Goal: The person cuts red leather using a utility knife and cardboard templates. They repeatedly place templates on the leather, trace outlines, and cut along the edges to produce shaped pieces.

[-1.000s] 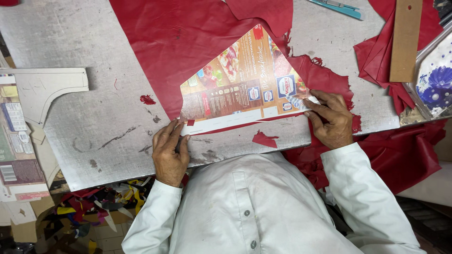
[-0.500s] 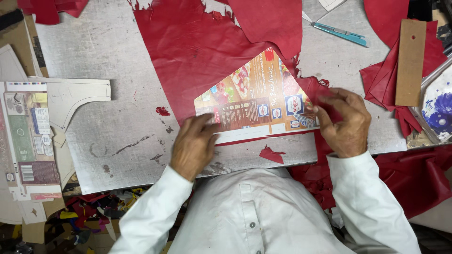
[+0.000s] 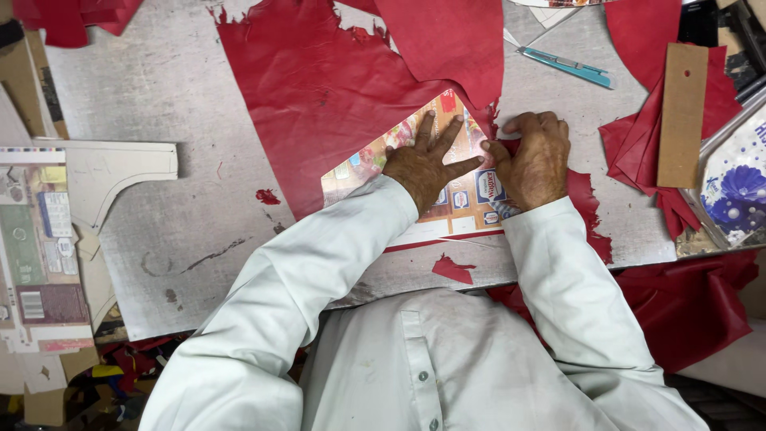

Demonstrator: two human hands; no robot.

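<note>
Where the grey tabletop [image 3: 159,104] carries the work, a large red sheet [image 3: 319,96] lies flat across its middle. Printed card template [image 3: 375,160]: set on the sheet's lower right part, near the tabletop's front edge. Left hand [image 3: 423,164]: fingers spread, palm pressed flat on the template. Right hand [image 3: 536,160]: fingers curled, knuckles up, resting on the template's right edge, just beside the left. Blue knife [image 3: 562,65]: above the hands, apart. Red scrap [image 3: 453,270]: below the template.

A teal utility knife [image 3: 565,65] lies on the grey bench [image 3: 144,96] at one o'clock. A brown cardboard strip [image 3: 682,116] rests on red scraps [image 3: 638,144] at two o'clock, beside a blue-flowered tray [image 3: 738,187]. Printed card templates [image 3: 40,247] sit at nine o'clock.
</note>
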